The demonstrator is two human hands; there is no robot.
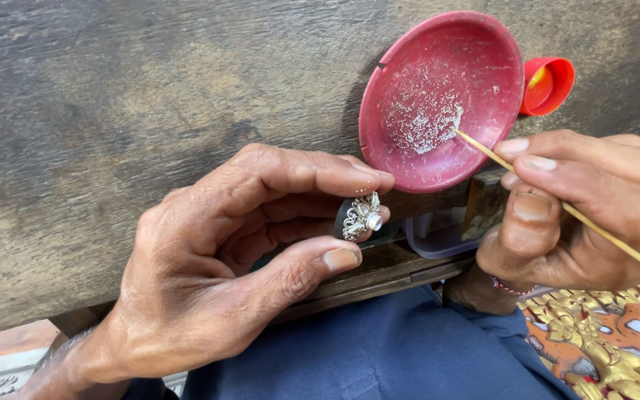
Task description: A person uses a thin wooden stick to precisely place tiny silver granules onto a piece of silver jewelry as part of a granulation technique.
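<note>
On the dark wooden surface sits a red dish; below it, left hand pinches a silver ring, right hand pinches a thin stick, tip among tiny silver beads. One shaky lift could scatter them!

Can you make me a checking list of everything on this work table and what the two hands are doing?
Surface: dark, worn wooden bench top.
Job's things: small ornate silver ornament; thin wooden stick, tip in the tiny silver beads; shallow round red dish holding them.
Clutter: small red plastic cap beside the dish.
Grippers: left hand pinches the ornament; right hand grips the stick.
Cables: nothing seen.
Surroundings: blue cloth below; gold and orange carving at lower right.
</note>
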